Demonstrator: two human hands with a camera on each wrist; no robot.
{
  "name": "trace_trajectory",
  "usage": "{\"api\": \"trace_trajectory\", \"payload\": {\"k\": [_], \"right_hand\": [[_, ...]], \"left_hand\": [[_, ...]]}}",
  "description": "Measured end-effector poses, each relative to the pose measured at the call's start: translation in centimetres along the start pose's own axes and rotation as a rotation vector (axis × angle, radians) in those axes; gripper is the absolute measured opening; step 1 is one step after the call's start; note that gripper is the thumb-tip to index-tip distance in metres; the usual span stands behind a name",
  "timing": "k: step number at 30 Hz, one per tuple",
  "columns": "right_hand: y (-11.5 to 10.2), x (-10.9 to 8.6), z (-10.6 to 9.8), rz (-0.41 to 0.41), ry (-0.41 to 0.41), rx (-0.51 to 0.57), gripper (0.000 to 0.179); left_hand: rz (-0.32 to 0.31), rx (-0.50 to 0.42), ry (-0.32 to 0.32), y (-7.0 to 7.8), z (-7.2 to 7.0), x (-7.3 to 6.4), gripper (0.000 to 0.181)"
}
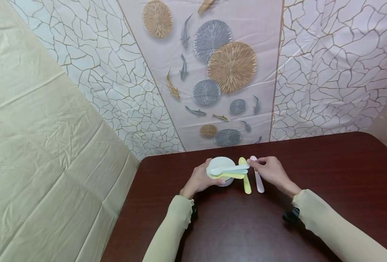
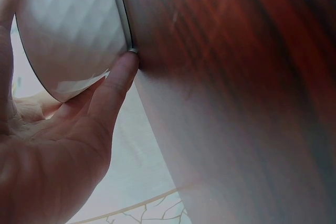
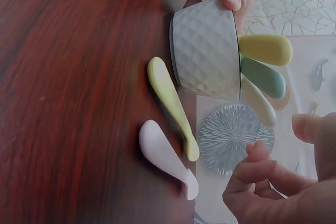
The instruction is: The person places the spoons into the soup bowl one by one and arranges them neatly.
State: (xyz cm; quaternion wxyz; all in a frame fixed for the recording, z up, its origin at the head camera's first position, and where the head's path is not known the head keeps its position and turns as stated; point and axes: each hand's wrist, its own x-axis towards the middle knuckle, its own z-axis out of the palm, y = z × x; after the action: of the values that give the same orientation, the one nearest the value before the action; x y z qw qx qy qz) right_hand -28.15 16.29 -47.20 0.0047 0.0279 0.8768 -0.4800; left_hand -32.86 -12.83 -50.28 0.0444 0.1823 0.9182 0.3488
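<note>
My left hand (image 1: 202, 178) grips a white bowl (image 1: 222, 161) from its left side, thumb along the near side. The bowl's faceted outer wall shows in the right wrist view. Three spoons lie in it with handles jutting out to the right: a white spoon (image 1: 230, 169), a green spoon (image 3: 265, 77) and a yellow spoon (image 3: 266, 50). Close to the white spoon's handle end is my right hand (image 1: 272, 170). In the right wrist view, its thumb and bent fingers stand apart with nothing between them.
Right of the bowl, a second yellow spoon (image 1: 247, 185) and a pink spoon (image 1: 259, 183) lie on the dark reddish-brown table (image 1: 239, 229). Behind the table's far edge hangs a patterned cloth (image 1: 226, 109); pale cloth (image 1: 49, 145) covers the left side.
</note>
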Motion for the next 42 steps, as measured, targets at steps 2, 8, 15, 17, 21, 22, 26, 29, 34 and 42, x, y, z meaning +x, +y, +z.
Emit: {"api": "trace_trajectory", "payload": {"k": [2,8,15,17,21,22,26,29,34,42], "right_hand": [[0.2,-0.2,-0.2,-0.015,0.021,-0.018,0.059],[0.3,-0.5,-0.4,-0.048,0.062,-0.051,0.055],[0.4,-0.9,-0.6,-0.059,0.092,-0.078,0.046],[0.4,-1.1,-0.7,-0.071,0.099,-0.08,0.042],[0.8,-1.2,-0.7,-0.109,0.122,-0.095,0.031],[0.9,-1.2,-0.7,-0.119,0.128,-0.103,0.029],[1.4,-1.4,-0.8,-0.14,0.143,-0.133,0.025],[1.7,-1.5,-1.0,-0.148,0.144,-0.144,0.025],[2.0,-1.7,-1.2,-0.155,0.134,-0.151,0.024],[2.4,-1.8,-1.3,-0.139,0.092,-0.166,0.026]], "left_hand": [[0.0,-0.011,-0.001,-0.1,0.0,0.0,0.109],[0.005,-0.034,0.004,-0.2,-0.1,-0.1,0.109],[0.012,-0.013,0.008,-0.3,-0.1,0.0,0.112],[0.014,-0.008,0.007,-0.4,0.0,0.0,0.112],[0.017,-0.004,0.008,-0.5,0.1,-0.1,0.111],[0.018,-0.005,0.008,-0.6,0.1,-0.1,0.11],[0.022,-0.01,0.009,-0.6,0.2,-0.1,0.107],[0.019,-0.011,0.008,-0.5,0.2,-0.1,0.105],[0.022,-0.006,0.006,-0.2,0.1,-0.1,0.104],[0.03,0.006,0.009,0.0,0.0,0.0,0.096]]}}
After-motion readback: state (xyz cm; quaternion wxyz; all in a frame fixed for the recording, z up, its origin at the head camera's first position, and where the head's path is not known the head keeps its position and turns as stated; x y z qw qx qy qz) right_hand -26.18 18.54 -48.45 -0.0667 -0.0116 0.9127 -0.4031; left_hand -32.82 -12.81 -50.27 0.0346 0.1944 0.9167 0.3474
